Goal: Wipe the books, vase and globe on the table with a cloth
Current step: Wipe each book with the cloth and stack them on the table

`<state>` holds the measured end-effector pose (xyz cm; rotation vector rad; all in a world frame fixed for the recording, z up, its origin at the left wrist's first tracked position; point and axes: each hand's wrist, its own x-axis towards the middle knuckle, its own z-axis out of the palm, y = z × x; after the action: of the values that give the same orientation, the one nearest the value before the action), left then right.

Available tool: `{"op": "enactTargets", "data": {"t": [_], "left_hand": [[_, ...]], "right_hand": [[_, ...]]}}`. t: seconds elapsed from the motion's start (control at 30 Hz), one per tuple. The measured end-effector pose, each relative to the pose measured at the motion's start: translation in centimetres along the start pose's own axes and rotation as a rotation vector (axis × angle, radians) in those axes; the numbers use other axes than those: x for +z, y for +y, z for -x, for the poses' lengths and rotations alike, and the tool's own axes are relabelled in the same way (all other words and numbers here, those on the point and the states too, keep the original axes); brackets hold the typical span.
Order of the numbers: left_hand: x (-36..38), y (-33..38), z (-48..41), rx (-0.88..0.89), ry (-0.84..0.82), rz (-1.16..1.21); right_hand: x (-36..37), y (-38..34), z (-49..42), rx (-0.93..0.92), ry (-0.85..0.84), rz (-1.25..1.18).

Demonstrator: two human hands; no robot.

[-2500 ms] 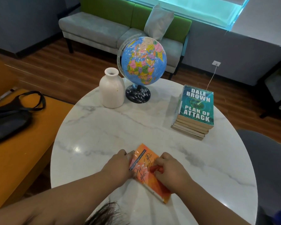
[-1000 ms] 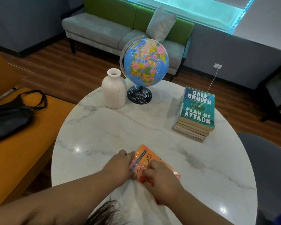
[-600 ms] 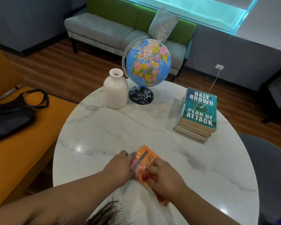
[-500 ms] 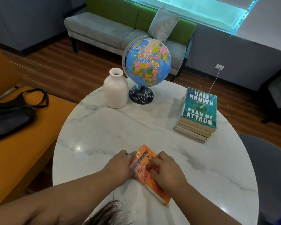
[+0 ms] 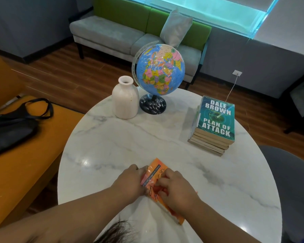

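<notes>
The orange book [image 5: 155, 170] lay flat on the white marble tabletop [image 5: 112, 141], at its near edge, caught between your two hands. Your left grip [image 5: 130, 179] had its fingers curled over the book's left edge and held it down. Your right grip [image 5: 177, 190] sat on the cover just beside the left one, fingers bent down onto it. A reddish scrap [image 5: 159, 188] showed under those fingertips. I could not tell whether it was the cloth, nor whether the right grip pinched it or only pressed on it. One corner of the book stuck out past both grips on the far side, and another stuck out behind your right wrist.

Well beyond the right grip and off to its right stood the stack of books [image 5: 216, 120], a teal paperback on top. Far ahead of both grips the globe [image 5: 160, 69] stood upright on its dark base, with the white vase [image 5: 125, 102] just beside it, more in line with your left grip. Well out to the left of the left grip, off the tabletop, a black bag [image 5: 11, 130] lay on an orange bench [image 5: 25, 172].
</notes>
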<state>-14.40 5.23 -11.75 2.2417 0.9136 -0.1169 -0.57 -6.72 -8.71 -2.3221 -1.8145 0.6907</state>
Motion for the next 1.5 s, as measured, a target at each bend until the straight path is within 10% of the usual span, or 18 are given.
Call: {"op": "enactTargets", "data": {"t": [0.9,1.5], "left_hand": [[-0.1,-0.7,-0.5,-0.010,-0.027,0.054],[0.3,-0.8,-0.6,-0.017,-0.020,0.071]], "right_hand": [[-0.6,0.6,-1.3,0.174,0.138,-0.025],[0.7,-0.7,-0.3,-0.038,-0.009,-0.050]]}}
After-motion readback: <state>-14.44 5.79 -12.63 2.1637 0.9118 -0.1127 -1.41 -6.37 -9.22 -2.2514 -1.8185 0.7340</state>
